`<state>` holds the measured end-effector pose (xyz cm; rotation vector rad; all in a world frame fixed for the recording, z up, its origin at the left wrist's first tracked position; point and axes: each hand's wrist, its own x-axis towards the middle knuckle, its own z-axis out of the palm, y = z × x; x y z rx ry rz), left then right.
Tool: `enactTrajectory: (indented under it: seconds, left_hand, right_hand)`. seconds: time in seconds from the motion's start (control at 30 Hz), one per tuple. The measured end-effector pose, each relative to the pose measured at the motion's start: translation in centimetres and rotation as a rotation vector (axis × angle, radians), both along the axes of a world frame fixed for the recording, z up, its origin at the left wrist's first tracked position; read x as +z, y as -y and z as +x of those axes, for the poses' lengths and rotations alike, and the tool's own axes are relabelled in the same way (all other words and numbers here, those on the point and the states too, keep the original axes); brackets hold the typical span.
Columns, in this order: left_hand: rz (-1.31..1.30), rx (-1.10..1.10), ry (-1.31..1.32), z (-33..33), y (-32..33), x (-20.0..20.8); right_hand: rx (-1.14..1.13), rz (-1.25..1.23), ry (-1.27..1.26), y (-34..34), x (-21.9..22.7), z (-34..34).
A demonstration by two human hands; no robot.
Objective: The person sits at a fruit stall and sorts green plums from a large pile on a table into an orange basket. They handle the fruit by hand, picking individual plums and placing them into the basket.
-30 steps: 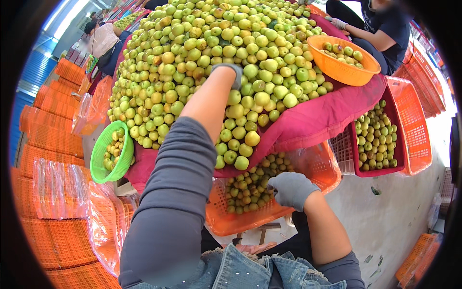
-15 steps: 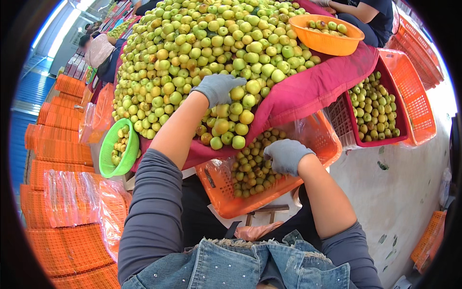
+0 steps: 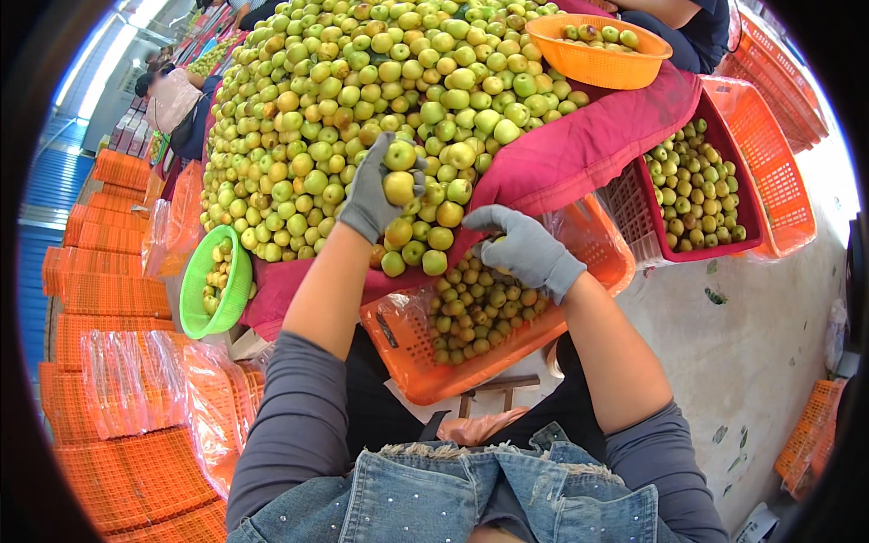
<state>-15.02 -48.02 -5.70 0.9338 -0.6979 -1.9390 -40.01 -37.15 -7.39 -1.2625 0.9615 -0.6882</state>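
Note:
A large heap of yellow-green jujubes (image 3: 299, 118) covers a table draped in magenta cloth (image 3: 579, 149). At the heap's near edge, my grey-gloved left hand (image 3: 369, 192) is turned up, its fingers around two jujubes (image 3: 398, 172). My right hand (image 3: 523, 252), gloved alike, hovers over an orange crate (image 3: 412, 366) that is lined with clear plastic. Its index finger reaches toward the left hand, and thumb and finger are apart. A bit of fruit shows between them; whether it lies in the crate is hard to tell. Browner jujubes (image 3: 475, 312) partly fill this crate.
An orange basket (image 3: 588, 68) and a green basket (image 3: 188, 294) with some fruit flank the heap. To the right stands a magenta crate (image 3: 749, 213) of jujubes beside another orange crate (image 3: 787, 181). Orange crates (image 3: 118, 299) are stacked at left. Other people sit farther off.
My left hand has lifted slightly from the heap and turned up, showing two jujubes. My right hand has moved up and left from over the crate, its fingers opening.

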Motion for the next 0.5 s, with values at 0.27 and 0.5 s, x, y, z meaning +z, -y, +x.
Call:
enactTrajectory:
  seconds: [0.27, 0.5]
  left_hand:
    - [-0.045, 0.030, -0.210, -5.9, -6.7, 0.5]
    - [-1.150, 0.012, 0.951, -9.4, -10.6, 1.2]
  right_hand:
    - [-0.135, 0.596, 0.911, -0.8, 2.4, 0.7]
    - [-0.205, 0.754, 1.159, -1.6, 2.0, 1.6]
